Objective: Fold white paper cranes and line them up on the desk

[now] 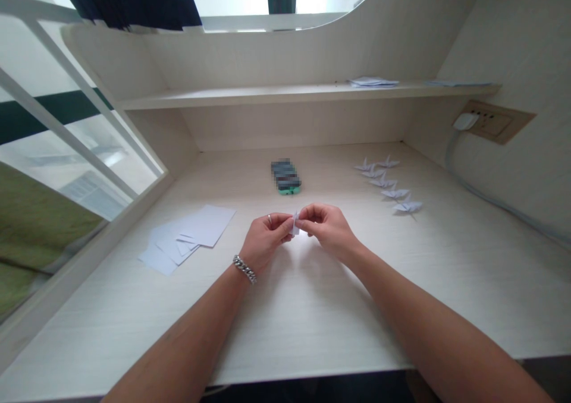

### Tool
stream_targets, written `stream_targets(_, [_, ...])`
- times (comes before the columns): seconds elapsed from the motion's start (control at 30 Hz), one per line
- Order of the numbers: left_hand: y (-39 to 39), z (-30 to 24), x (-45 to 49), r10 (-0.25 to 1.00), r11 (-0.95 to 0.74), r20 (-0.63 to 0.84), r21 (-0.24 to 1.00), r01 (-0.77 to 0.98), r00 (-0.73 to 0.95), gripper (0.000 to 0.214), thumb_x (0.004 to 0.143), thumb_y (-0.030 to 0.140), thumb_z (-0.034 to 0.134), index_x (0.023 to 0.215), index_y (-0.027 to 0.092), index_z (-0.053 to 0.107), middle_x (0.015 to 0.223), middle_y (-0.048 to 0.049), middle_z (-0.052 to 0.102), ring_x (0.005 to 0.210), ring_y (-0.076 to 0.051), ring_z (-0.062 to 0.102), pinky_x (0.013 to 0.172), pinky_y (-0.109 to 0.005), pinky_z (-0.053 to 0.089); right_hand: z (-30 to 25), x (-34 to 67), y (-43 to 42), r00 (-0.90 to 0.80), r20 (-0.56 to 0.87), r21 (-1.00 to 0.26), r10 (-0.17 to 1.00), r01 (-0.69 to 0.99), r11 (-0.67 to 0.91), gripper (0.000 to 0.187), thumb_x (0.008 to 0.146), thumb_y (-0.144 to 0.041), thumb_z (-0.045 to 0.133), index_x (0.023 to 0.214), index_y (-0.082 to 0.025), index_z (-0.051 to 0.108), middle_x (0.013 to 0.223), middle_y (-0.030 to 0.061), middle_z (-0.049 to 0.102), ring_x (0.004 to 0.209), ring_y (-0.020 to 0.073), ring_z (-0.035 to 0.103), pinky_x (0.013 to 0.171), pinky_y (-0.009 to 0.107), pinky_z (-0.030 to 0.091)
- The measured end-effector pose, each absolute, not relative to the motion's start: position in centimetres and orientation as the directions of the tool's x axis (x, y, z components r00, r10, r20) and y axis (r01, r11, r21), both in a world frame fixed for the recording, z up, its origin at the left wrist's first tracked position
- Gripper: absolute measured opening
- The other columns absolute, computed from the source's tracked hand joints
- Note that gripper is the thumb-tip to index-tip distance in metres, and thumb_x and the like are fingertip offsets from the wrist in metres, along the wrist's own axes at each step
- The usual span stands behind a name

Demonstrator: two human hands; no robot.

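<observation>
Between my fingertips is a small piece of folded white paper (295, 224), held a little above the desk. My left hand (266, 235), with a ring and a chain bracelet at the wrist, pinches it from the left. From the other side my right hand (328, 227) grips it between thumb and fingers. Much of the paper is hidden by the fingers. Several folded paper cranes (395, 194) stand in a loose row on the right. To the left, white paper sheets (209, 224) lie overlapping in a fanned pile.
A dark blurred object with a green edge (286, 176) lies beyond my hands. Paper (373, 82) rests on the shelf (267, 95) above the desk (312, 331). At right, a plug sits in the wall socket (497, 122), its grey cable (491, 200) running down. Metal bars (66, 126) flank the left side.
</observation>
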State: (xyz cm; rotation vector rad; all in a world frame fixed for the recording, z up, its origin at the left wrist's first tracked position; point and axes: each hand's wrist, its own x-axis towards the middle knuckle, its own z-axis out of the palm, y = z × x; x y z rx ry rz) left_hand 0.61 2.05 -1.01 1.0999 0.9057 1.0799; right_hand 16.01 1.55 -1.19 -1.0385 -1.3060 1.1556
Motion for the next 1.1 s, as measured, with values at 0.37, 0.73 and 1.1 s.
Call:
stream_targets(0.37, [2.3,-1.2,0.3,0.979,0.032,-0.007,0.992,-0.121,0.202,0.033,0.06,0.039,0.082,0.077,0.012,0.074,0.068,-0.0068,0.068,0.061,-0.012,0.057,0.06,-0.026,0.045,-1.2,16.0,1.3,0.015,0.239,-0.969,0.971,0.07,0.237,0.02,0.066,-0.031,0.074,0.078,-0.016,0.071,0.074,0.0049,0.069,0.063,0.0149,0.059,0.057,0.027,0.046])
stream_targets(0.73, [2.3,-1.2,0.4,0.974,0.065,-0.033,0.988,-0.137,0.225,0.031,0.06,0.038,0.083,0.076,0.012,0.074,0.067,-0.0053,0.067,0.06,-0.011,0.055,0.058,-0.024,0.043,-1.2,16.0,1.6,-0.122,0.115,-0.993,0.986,0.018,0.118,0.023,0.07,-0.038,0.069,0.071,-0.016,0.064,0.063,0.0,0.06,0.056,0.0108,0.051,0.05,0.023,0.041])
stream_targets(1.1, [2.1,-0.7,0.6,0.979,0.13,-0.085,0.96,-0.247,0.185,0.03,0.055,0.032,0.085,0.073,0.012,0.072,0.067,-0.0037,0.066,0.059,-0.009,0.055,0.058,-0.023,0.043,-1.1,15.6,0.5,-0.008,0.43,-0.861,0.903,0.298,0.412,0.006,0.081,-0.024,0.06,0.081,-0.019,0.063,0.081,0.0038,0.067,0.072,0.0162,0.06,0.063,0.027,0.047])
